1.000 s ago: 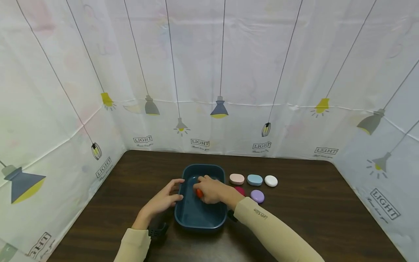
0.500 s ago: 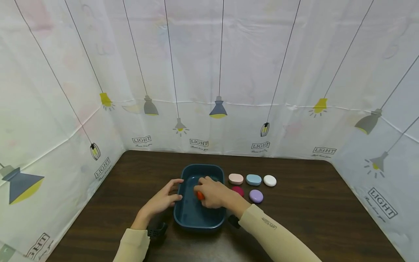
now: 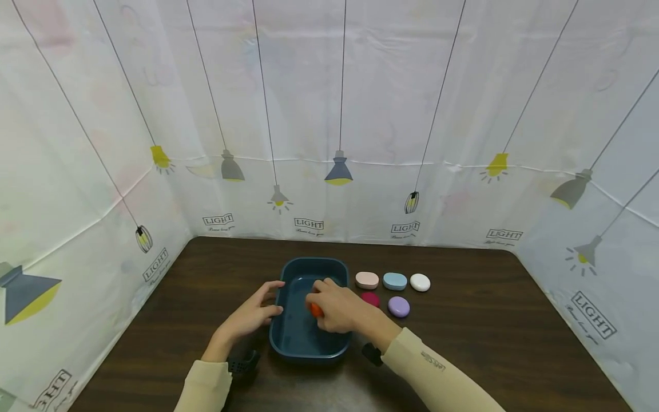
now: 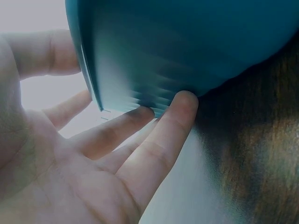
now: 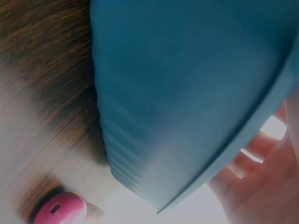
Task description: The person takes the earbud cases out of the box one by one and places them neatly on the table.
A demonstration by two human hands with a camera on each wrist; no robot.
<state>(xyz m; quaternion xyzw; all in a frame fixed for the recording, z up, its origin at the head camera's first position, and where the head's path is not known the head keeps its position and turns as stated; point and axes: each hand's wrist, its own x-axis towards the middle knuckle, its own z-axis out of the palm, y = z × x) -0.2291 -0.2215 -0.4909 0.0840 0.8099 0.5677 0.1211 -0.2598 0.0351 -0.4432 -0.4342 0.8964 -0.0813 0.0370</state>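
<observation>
A deep blue rectangular plastic bin stands on the dark wooden table. My right hand reaches over its right wall and holds a small orange rounded case down inside the bin; most of the case is hidden by the fingers. In the right wrist view the bin's outer wall covers much of that hand. My left hand rests against the bin's left side, with straight fingertips touching the outer wall, as the left wrist view shows.
Right of the bin, a pink case, a blue case and a white one form a row. Nearer lie a crimson case, whose port-like slot shows in the right wrist view, and a purple case. A printed curtain surrounds the table.
The head view has shifted slightly. My right hand has moved slightly right and nearer within the bin, still holding the orange case. My left hand stays at the bin's side.
</observation>
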